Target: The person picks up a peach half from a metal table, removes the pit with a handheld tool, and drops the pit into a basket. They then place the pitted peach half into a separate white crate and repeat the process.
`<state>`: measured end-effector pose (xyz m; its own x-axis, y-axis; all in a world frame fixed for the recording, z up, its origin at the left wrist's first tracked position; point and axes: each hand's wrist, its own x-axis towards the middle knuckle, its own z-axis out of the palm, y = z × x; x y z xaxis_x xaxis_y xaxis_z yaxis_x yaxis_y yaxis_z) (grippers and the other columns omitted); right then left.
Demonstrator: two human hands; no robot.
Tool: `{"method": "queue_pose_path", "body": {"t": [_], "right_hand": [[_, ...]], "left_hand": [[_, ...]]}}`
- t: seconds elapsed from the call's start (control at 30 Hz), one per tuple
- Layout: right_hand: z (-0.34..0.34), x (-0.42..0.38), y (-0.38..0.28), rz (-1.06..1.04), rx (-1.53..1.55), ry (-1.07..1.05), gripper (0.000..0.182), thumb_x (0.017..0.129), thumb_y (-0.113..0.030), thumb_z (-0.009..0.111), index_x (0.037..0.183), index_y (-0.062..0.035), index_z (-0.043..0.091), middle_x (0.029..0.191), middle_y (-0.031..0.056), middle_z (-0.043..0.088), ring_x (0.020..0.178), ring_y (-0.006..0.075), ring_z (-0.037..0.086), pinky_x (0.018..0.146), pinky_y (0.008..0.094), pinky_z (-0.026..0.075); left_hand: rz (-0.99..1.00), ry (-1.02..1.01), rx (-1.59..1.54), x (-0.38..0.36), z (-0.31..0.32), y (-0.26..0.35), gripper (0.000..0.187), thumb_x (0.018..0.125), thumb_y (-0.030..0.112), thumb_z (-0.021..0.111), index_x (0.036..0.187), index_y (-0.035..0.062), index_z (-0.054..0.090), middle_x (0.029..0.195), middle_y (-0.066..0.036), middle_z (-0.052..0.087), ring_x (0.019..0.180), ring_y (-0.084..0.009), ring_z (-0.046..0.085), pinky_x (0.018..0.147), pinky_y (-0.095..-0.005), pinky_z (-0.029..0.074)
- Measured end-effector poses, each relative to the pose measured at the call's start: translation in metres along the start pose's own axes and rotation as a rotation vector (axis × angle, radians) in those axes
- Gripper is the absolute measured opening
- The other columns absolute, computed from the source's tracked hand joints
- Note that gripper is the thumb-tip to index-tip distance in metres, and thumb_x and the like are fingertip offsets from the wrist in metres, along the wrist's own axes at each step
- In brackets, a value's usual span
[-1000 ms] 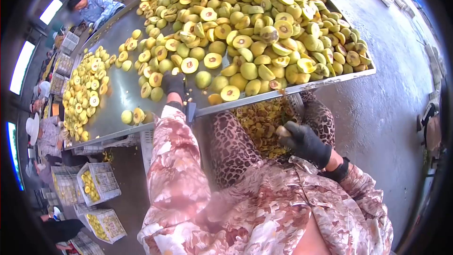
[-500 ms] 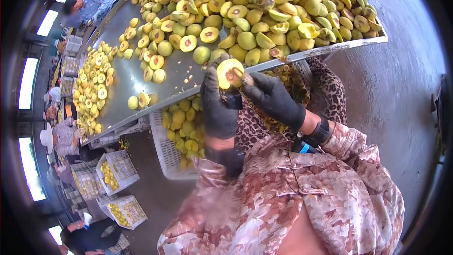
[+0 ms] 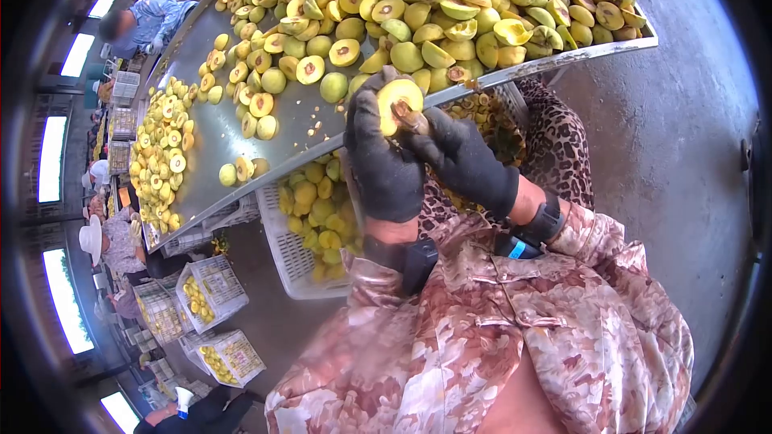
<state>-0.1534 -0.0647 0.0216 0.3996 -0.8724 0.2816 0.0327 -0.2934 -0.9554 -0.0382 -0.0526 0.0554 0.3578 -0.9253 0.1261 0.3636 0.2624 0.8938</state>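
My left hand [image 3: 384,162], in a dark glove, is closed around a halved yellow peach-like fruit [image 3: 412,93] just over the near edge of the metal table. Its cut face is turned up, with a brown pit area at the centre. My gloved right hand [image 3: 470,159] is closed on a small pitting tool [image 3: 415,121], mostly hidden by the fingers. The tool's brownish end meets the middle of the cut face. Both hands touch or nearly touch under the fruit. Many fruit halves [image 3: 344,52] are heaped on the table beyond.
The sloping metal table [image 3: 217,133] has a raised rim. Below it stands a white crate [image 3: 281,261] of yellow fruit pieces, and brown scraps [image 3: 494,124] lie near my knees. More crates [image 3: 221,285] stand at left. A person in blue [image 3: 157,20] is at the table's far side.
My right hand and the tool have moved in closer against my left hand. The fruit half has risen slightly and tilted. The camera view has shifted a little.
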Motion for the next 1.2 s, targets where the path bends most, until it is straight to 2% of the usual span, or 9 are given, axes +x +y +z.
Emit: {"method": "queue_pose_path", "body": {"t": [0.33,0.57,0.7,0.83,0.87,0.93,1.03,1.13,1.2], "right_hand": [[-0.030,-0.024,0.015,-0.316,-0.177,-0.199,0.027,0.100,-0.014,0.061,0.122,0.0004,0.060,0.094,0.0237,0.069,0.081,0.0395,0.071,0.070,0.0419,0.055],[-0.055,-0.029,0.014,-0.284,-0.516,-0.596,0.028,0.089,-0.028,0.074,0.102,-0.0071,0.061,0.065,0.0150,0.063,0.059,0.0392,0.065,0.052,0.0447,0.048],[-0.087,-0.066,0.075,0.088,-1.098,-0.700,0.026,0.090,-0.028,0.071,0.102,-0.0083,0.059,0.065,0.0160,0.063,0.061,0.0399,0.065,0.053,0.0475,0.049],[-0.056,-0.048,0.048,0.017,-0.831,-0.340,0.030,0.085,-0.022,0.078,0.101,-0.0083,0.058,0.069,0.0172,0.063,0.064,0.0410,0.065,0.055,0.0498,0.049],[-0.052,-0.050,0.047,0.003,-0.792,-0.339,0.027,0.086,-0.022,0.077,0.098,-0.0094,0.057,0.067,0.0170,0.062,0.063,0.0408,0.064,0.054,0.0496,0.048],[-0.051,-0.056,0.040,-0.047,-0.737,-0.316,0.022,0.089,-0.023,0.074,0.093,-0.0117,0.055,0.064,0.0164,0.060,0.061,0.0404,0.064,0.051,0.0493,0.048],[-0.057,-0.062,0.024,0.006,-0.778,-0.322,0.023,0.089,-0.021,0.076,0.092,-0.0115,0.055,0.066,0.0163,0.061,0.060,0.0411,0.063,0.052,0.0483,0.049],[-0.054,-0.056,0.033,0.132,-0.649,-0.213,0.022,0.090,-0.019,0.074,0.090,-0.0100,0.054,0.069,0.0165,0.061,0.060,0.0406,0.062,0.052,0.0449,0.049],[-0.046,-0.021,0.006,0.181,-0.302,-0.220,0.020,0.095,-0.018,0.068,0.088,-0.0076,0.053,0.068,0.0160,0.062,0.059,0.0395,0.060,0.052,0.0393,0.048]], "left_hand": [[0.045,-0.271,0.249,-0.007,0.006,0.013,0.045,0.108,0.042,0.050,0.091,0.0019,0.064,0.085,-0.009,0.069,0.085,-0.0211,0.069,0.076,-0.0325,0.054],[-0.186,0.087,-0.212,-0.009,-0.099,0.033,0.050,0.104,0.054,0.052,0.087,0.0075,0.061,0.082,-0.011,0.067,0.078,-0.0244,0.068,0.068,-0.0350,0.057],[-0.085,0.227,1.197,0.027,-0.249,0.050,0.037,0.101,0.039,0.064,0.097,0.0031,0.073,0.088,-0.009,0.072,0.093,-0.0229,0.069,0.088,-0.0362,0.054],[0.496,0.363,1.577,0.137,-0.293,0.059,0.039,0.088,0.033,0.075,0.108,0.0006,0.068,0.106,-0.021,0.068,0.108,-0.0398,0.061,0.095,-0.0468,0.048],[0.487,0.394,1.814,0.176,-0.328,0.043,0.047,0.085,0.042,0.076,0.111,0.0030,0.069,0.106,-0.019,0.067,0.106,-0.0392,0.062,0.094,-0.0473,0.049],[-0.205,0.395,2.081,0.214,-0.312,0.029,0.054,0.081,0.050,0.076,0.111,0.0059,0.069,0.113,-0.017,0.066,0.108,-0.0376,0.062,0.094,-0.0477,0.049],[-0.106,0.226,2.104,0.237,-0.303,0.011,0.067,0.078,0.051,0.078,0.126,0.0076,0.062,0.122,-0.017,0.063,0.116,-0.0406,0.060,0.101,-0.0525,0.047],[0.684,0.096,2.054,0.264,-0.368,-0.058,0.057,0.081,0.033,0.080,0.127,0.0066,0.059,0.118,-0.014,0.066,0.109,-0.0281,0.064,0.094,-0.0468,0.050],[0.136,-0.011,1.430,0.234,-0.298,-0.015,0.052,0.083,0.028,0.079,0.127,0.0065,0.059,0.112,-0.009,0.066,0.101,-0.0213,0.064,0.087,-0.0395,0.053]]}}
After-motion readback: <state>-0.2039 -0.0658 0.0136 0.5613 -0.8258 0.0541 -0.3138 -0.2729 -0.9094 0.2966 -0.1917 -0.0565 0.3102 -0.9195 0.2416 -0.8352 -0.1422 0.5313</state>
